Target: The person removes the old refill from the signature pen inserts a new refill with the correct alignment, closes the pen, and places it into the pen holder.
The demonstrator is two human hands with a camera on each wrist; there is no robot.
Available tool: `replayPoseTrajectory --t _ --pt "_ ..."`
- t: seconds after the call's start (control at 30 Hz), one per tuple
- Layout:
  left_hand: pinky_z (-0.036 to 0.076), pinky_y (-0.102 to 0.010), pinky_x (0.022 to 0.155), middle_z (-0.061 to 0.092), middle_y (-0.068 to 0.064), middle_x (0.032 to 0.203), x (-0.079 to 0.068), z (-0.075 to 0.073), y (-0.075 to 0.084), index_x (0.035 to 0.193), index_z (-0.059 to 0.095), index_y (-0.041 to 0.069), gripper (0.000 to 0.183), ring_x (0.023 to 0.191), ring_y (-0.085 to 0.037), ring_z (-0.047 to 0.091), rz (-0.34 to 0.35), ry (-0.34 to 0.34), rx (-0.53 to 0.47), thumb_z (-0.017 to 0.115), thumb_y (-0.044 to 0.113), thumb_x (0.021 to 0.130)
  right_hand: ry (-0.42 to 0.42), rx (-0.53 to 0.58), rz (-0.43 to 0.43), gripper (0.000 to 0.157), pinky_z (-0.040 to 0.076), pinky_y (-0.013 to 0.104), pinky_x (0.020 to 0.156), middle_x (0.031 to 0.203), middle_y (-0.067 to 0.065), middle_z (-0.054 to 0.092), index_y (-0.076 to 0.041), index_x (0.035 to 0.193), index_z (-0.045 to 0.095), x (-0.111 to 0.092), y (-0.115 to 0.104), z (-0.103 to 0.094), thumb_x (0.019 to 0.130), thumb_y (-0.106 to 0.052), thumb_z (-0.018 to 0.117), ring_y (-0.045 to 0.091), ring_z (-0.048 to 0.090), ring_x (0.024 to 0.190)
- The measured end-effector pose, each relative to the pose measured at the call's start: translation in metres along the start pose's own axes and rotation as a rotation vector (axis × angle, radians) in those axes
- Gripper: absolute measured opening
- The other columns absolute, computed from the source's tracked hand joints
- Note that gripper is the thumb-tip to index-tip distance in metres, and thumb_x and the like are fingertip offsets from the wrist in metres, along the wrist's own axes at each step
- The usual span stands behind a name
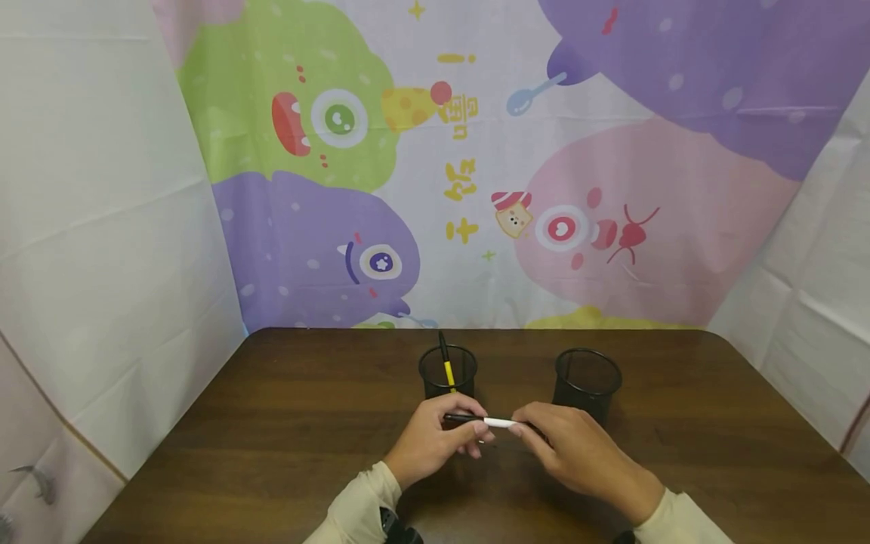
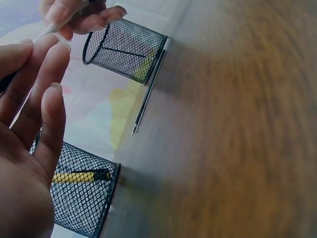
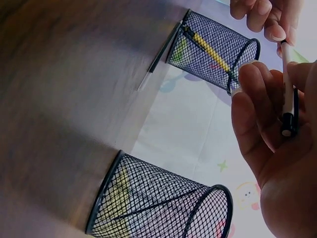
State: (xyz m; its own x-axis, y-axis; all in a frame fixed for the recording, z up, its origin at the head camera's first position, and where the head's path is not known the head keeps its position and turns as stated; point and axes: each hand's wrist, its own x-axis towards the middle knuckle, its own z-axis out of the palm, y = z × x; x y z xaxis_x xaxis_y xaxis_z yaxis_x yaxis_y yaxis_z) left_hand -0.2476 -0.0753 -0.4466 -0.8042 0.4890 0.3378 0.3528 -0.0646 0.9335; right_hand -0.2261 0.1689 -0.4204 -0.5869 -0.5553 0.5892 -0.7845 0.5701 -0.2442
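A pen point(image 1: 499, 423) with a white barrel and black ends is held level between both hands above the table. My left hand point(image 1: 438, 434) pinches its black end between thumb and fingers. The right hand point(image 1: 578, 449) grips the white barrel, and in the right wrist view the black clip end point(image 3: 289, 125) lies over that palm. Under the hands, a thin pen refill point(image 2: 148, 91) with a dark tube lies on the table. Its far end is beside a black mesh pen holder in each wrist view. The hands hide most of it in the head view.
Behind the left hand stands a black mesh pen holder point(image 1: 423, 372) with a yellow and black pen point(image 1: 448, 366) leaning in it. A second mesh holder point(image 1: 586, 393) stands behind the right hand; a dark line shows through its mesh. A patterned cloth point(image 1: 469, 287) hangs beyond the brown table point(image 1: 306, 408).
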Motion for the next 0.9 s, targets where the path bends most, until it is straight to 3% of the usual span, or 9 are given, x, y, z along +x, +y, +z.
replayPoseTrajectory --t 0.2,0.33,0.57,0.9 --pt "0.058 -0.055 0.066 0.074 -0.018 0.091 0.001 0.001 0.0002 0.108 0.066 -0.001 0.018 0.066 -0.016 0.068 0.009 0.006 0.0 0.069 0.011 0.096 -0.001 0.017 -0.005 0.008 0.044 0.019 0.058 0.083 -0.019 0.056 -0.02 0.096 0.069 -0.0003 0.0002 -0.0006 0.101 -0.023 0.063 -0.003 0.048 0.066" --pt "0.058 -0.056 0.066 0.074 -0.017 0.091 -0.0006 0.0007 -0.0009 0.108 0.066 -0.002 0.018 0.067 -0.015 0.068 0.008 0.013 0.0 0.069 0.012 0.096 -0.017 0.052 0.008 0.002 0.043 0.018 0.056 0.084 -0.019 0.057 -0.02 0.098 0.068 -0.001 -0.0004 -0.0001 0.098 -0.022 0.068 -0.003 0.047 0.064" --pt "0.057 -0.058 0.066 0.075 -0.018 0.091 -0.0006 0.0019 0.0013 0.108 0.066 -0.001 0.017 0.066 -0.015 0.068 0.009 0.023 -0.005 0.069 0.011 0.096 0.002 0.042 0.004 0.026 0.043 0.017 0.053 0.08 -0.019 0.057 -0.021 0.103 0.059 -0.0001 0.0002 0.0005 0.087 -0.017 0.079 -0.001 0.049 0.06" --pt "0.058 -0.054 0.064 0.075 -0.016 0.091 0.0 0.0085 0.0065 0.107 0.067 0.002 0.014 0.066 -0.015 0.068 0.021 0.006 0.032 0.068 0.012 0.097 0.037 0.033 -0.035 0.025 0.042 0.016 0.054 0.079 -0.02 0.054 -0.023 0.095 0.06 0.0002 0.003 0.0027 0.086 -0.01 0.079 -0.004 0.044 0.061"
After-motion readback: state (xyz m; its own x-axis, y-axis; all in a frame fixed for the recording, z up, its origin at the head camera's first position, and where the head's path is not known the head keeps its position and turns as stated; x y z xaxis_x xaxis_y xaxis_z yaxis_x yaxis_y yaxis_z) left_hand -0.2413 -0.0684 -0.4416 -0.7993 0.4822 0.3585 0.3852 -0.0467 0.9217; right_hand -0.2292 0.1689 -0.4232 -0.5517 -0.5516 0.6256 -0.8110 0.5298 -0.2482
